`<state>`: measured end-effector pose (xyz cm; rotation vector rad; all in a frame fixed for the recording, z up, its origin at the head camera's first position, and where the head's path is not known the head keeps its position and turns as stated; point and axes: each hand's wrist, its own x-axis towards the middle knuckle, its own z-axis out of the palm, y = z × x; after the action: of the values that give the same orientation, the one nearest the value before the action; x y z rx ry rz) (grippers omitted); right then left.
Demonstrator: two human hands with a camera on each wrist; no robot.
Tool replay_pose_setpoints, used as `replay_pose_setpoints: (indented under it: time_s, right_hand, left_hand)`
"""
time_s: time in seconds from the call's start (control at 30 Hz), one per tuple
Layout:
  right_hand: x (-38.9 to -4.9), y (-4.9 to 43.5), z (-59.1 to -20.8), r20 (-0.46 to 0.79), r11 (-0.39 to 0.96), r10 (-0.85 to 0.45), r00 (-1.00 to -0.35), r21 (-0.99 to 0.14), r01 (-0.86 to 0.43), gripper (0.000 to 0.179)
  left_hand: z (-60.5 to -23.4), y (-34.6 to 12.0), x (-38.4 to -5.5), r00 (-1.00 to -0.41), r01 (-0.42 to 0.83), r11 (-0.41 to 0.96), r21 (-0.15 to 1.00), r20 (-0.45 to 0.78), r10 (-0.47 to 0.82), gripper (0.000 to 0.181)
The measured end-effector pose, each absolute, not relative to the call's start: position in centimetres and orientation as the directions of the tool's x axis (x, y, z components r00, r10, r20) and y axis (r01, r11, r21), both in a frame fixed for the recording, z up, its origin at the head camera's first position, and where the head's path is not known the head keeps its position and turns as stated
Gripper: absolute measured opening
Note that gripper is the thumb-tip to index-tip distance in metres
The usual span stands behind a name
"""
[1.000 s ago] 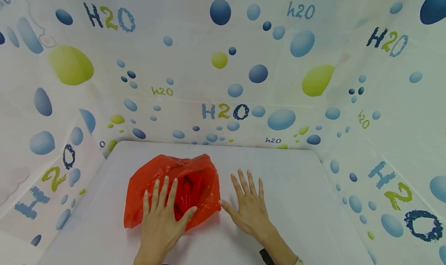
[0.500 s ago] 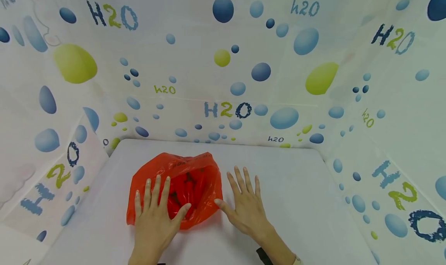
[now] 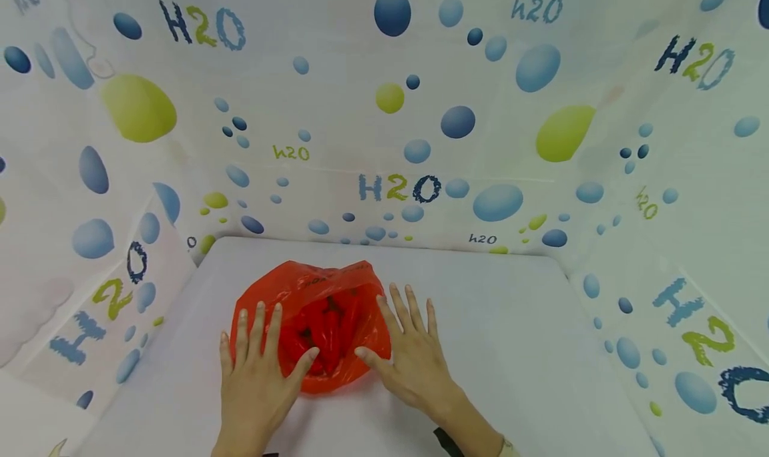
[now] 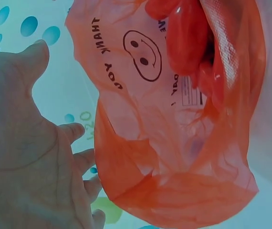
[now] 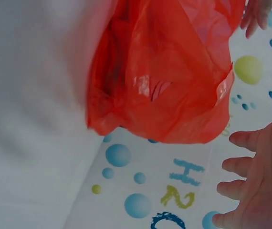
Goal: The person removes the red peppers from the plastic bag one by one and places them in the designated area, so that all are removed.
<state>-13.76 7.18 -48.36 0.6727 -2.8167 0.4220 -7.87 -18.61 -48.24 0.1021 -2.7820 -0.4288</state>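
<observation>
A red plastic bag [image 3: 264, 287] lies on the white table, its mouth facing the person. Glossy, elongated red peppers [image 3: 327, 337] with dark stems fill the opening. In the left wrist view, the bag [image 4: 126, 109] shows a smiley face and black print, with some of the peppers [image 4: 188, 38] near the top. My left hand [image 3: 255, 380], fingers spread, overlaps the bag's left side in the head view. On the other side my right hand [image 3: 414, 363] overlaps its right edge, fingers likewise straight and apart. Both palms face forward and hold nothing.
The white table [image 3: 480, 317] extends to both sides of the bag. A pale curtain [image 3: 336, 90] printed with blue and green drops and "H2O" lettering hangs behind it and along both sides. A dark strap [image 3: 447, 441] circles the right wrist.
Both hands have shifted left across the bag, so the left uncovers more of the peppers and the right now overlaps the bag's edge. The head view has turned slightly left.
</observation>
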Motion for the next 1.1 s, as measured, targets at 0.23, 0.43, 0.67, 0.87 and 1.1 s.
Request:
replay_pose_setpoints:
  time_s: [0.23,0.43,0.67,0.87,1.1]
  right_hand:
    - [-13.5,5.1,-48.2,0.250,0.834,-0.451,-0.857,-0.224,-0.504,0.094]
    - [-13.5,3.4,-48.4,0.233,0.820,-0.478,-0.847,-0.227,-0.525,0.096]
    - [-13.5,1.6,-49.6,0.259,0.813,-0.493,-0.830,-0.202,-0.546,0.096]
    - [-13.3,0.3,-50.0,0.245,0.802,-0.512,-0.823,-0.207,-0.561,0.095]
    - [-13.4,-0.5,-50.0,0.233,0.791,-0.520,-0.822,-0.232,-0.567,0.095]
  left_hand:
    - [-48.3,-19.2,-7.5,-0.946,-0.043,0.949,0.311,0.293,-0.138,0.099]
    - [-48.4,-19.5,-7.4,-0.949,-0.084,0.941,0.328,0.262,-0.176,0.099]
    - [-48.4,-19.9,-7.1,-0.950,-0.156,0.922,0.354,0.203,-0.238,0.101]
    - [-48.6,-20.6,-6.6,-0.946,-0.200,0.906,0.373,0.168,-0.278,0.099]
    - [-48.7,-21.3,-6.2,-0.946,-0.230,0.897,0.376,0.129,-0.297,0.089]
